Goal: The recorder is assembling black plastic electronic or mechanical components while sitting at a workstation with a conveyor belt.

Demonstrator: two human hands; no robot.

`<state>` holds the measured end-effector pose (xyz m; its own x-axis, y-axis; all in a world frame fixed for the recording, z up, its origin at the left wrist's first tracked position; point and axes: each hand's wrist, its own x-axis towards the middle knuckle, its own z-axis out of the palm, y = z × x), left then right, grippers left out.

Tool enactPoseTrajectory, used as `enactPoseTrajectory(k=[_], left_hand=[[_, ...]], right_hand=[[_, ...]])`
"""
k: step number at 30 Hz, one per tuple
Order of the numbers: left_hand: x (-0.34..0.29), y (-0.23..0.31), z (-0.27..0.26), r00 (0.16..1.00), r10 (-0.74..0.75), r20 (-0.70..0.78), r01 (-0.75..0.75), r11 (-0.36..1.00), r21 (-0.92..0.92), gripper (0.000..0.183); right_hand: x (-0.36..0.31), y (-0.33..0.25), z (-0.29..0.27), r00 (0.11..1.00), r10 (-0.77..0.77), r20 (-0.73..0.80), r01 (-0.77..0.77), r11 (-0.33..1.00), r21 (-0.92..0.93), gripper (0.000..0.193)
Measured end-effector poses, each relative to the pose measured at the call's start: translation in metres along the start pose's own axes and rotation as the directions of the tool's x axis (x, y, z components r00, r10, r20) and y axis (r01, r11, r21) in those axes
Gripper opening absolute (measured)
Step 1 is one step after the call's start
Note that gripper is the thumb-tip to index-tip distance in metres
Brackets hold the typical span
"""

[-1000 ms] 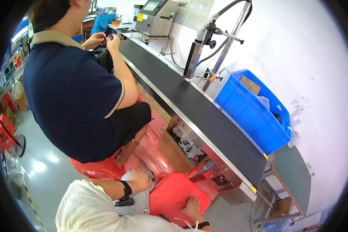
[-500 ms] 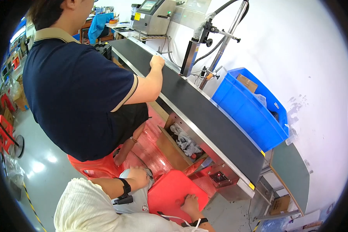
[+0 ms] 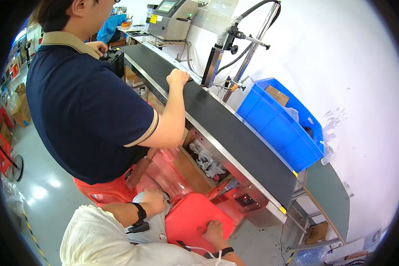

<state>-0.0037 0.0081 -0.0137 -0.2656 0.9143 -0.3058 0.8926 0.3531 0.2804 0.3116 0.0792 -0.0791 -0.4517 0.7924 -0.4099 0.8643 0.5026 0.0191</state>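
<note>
My left hand point(image 3: 155, 201) lies over my leg in light grey trousers point(image 3: 151, 224), fingers resting on the cloth and holding nothing. Beside it, my right hand point(image 3: 213, 231) is laid on the red stool point(image 3: 195, 213), its fingers loosely spread on the seat. Both my wrists wear black bands. Ahead, a seated co-worker in a dark blue shirt point(image 3: 84, 102) reaches over the black conveyor belt point(image 3: 235, 128). That person's right hand point(image 3: 178, 77) is on a small dark flat piece on the belt; the other hand point(image 3: 97, 48) is by a black crate point(image 3: 115, 62).
A blue bin point(image 3: 281, 126) with a carton and plastic bags stands beyond the belt. A metal post point(image 3: 252, 53) holds a printing head above it; a grey machine point(image 3: 173, 20) sits farther back. Under the belt is an open cardboard box point(image 3: 193, 170) with crumpled plastic.
The co-worker's right hand has shifted slightly left on the belt, and the dark piece now shows. Their other hand has come into view by the crate. My hands stay put.
</note>
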Motion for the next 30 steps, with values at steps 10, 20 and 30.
enactPoseTrajectory(k=[10,20,30], left_hand=[[0.0,-0.005,0.007,0.993,0.027,-0.117,-0.022,0.999,0.041,0.045],[0.001,-0.005,0.007,0.991,0.057,-0.123,-0.051,0.997,0.056,0.045],[0.0,-0.004,0.006,0.984,0.07,-0.163,-0.064,0.997,0.039,0.045]], right_hand=[[-0.012,-0.01,-0.019,0.996,0.084,-0.016,-0.081,0.989,0.122,0.083],[-0.011,-0.008,-0.013,0.995,0.098,-0.019,-0.094,0.984,0.152,0.082],[-0.012,-0.009,-0.013,0.996,0.072,-0.051,-0.064,0.986,0.157,0.077]])
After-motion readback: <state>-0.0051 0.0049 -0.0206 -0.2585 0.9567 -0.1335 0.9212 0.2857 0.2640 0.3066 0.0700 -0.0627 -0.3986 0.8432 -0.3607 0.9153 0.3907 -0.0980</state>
